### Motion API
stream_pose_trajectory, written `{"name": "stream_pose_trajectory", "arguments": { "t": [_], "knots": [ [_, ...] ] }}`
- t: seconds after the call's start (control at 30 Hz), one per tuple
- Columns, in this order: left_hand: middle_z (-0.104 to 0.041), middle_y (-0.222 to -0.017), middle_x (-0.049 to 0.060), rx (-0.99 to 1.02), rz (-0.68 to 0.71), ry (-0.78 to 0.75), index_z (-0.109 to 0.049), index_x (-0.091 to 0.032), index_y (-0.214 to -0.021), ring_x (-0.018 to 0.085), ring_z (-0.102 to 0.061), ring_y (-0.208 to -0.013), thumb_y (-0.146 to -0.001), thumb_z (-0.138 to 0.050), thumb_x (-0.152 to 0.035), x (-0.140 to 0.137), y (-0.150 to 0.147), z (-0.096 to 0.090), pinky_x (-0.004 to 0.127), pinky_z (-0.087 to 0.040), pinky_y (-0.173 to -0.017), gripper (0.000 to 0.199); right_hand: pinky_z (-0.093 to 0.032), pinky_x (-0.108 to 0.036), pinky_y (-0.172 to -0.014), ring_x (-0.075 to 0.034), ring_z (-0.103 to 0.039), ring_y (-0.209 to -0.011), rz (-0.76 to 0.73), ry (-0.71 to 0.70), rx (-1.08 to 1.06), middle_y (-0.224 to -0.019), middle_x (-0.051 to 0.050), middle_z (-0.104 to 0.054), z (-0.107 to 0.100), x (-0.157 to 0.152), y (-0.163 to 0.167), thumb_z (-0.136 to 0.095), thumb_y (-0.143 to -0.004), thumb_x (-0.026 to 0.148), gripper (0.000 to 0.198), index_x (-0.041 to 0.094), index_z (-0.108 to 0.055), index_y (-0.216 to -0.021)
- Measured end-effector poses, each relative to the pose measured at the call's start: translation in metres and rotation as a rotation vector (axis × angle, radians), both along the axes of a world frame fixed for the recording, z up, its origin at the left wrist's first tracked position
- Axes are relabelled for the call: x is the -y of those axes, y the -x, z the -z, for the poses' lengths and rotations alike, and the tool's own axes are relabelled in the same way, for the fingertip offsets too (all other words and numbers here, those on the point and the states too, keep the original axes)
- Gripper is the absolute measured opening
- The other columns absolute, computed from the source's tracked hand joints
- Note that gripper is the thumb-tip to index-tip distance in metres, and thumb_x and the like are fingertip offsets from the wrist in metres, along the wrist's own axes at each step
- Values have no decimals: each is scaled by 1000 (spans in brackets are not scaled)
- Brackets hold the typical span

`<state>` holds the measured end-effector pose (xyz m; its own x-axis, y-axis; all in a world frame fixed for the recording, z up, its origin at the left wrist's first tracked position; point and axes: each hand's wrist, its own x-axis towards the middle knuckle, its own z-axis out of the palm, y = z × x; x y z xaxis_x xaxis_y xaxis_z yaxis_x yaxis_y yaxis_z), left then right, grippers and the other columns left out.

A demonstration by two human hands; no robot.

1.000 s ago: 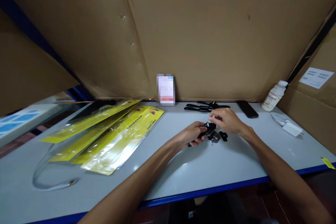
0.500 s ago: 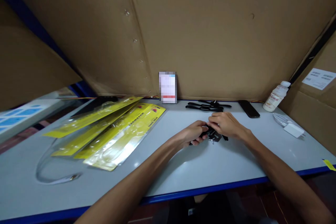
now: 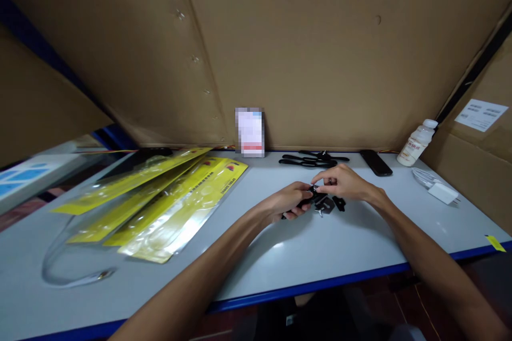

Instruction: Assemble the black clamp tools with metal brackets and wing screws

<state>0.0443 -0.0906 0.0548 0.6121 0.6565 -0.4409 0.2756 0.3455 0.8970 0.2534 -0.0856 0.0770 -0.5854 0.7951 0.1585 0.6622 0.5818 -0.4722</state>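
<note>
The tool [image 3: 306, 202], long axis slanted away rightward, is gripped in the left hand [image 3: 288, 201]; the right hand [image 3: 344, 182] is arched at its far end, fingers bunched, hold unclear.

Blurry "WOODWORK" and, apparently, "SPOKE SHAVE" on yellow packages [image 3: 191, 203], with illegible print on the bottle [image 3: 412, 148].

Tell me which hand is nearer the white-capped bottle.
Right. The right hand is to the left and in front of the white-capped bottle; the left hand is farther left.
</note>
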Motion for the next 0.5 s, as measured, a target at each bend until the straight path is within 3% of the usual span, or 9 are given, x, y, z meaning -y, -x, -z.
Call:
{"name": "stream_pose_trajectory", "arguments": {
  "t": [0.1,0.2,0.3,0.4,0.5],
  "knots": [
    [-39,-59,-7,-16,4,-11,-44,-21,-93,4,-22,-40,-92,-43,-18,1,0,-1,17,-9,-38,3,-25,-26,-59,-9,-41,-58,35,-51,26,-64,4,-55,4,1,6,-66,-89,32,14,20,-73,-91],
    [-39,-59,-8,-24,-9,-16,-43,-21,-94,4,-22,-40,-94,-41,-18,2,-1,-2,17,-9,-38,4,-22,-28,-57,-9,-32,-55,93,-139,73,-57,5,-46,10,5,16,-59,-93,28,27,17,-63,-69],
    [-40,-59,-8,-23,-4,-16,-43,-20,-94,4,-23,-40,-93,-44,-19,3,0,-4,17,-9,-39,2,-20,-29,-57,-9,-26,-54,142,-150,78,-54,5,-39,14,7,22,-54,-94,27,37,17,-54,-58],
    [-40,-59,-8,-8,17,-28,-44,-20,-95,4,-24,-40,-92,-46,-20,2,1,-4,17,-9,-38,3,-22,-28,-57,-9,-30,-55,143,-116,-44,-55,5,-40,10,6,16,-54,-94,30,32,17,-60,-66],
    [-40,-59,-8,4,23,-20,-44,-21,-94,4,-23,-40,-91,-48,-21,0,2,-2,16,-9,-37,5,-24,-26,-57,-9,-36,-55,57,-21,-117,-58,7,-43,3,3,7,-61,-90,30,16,19,-71,-95]
  ]
}}
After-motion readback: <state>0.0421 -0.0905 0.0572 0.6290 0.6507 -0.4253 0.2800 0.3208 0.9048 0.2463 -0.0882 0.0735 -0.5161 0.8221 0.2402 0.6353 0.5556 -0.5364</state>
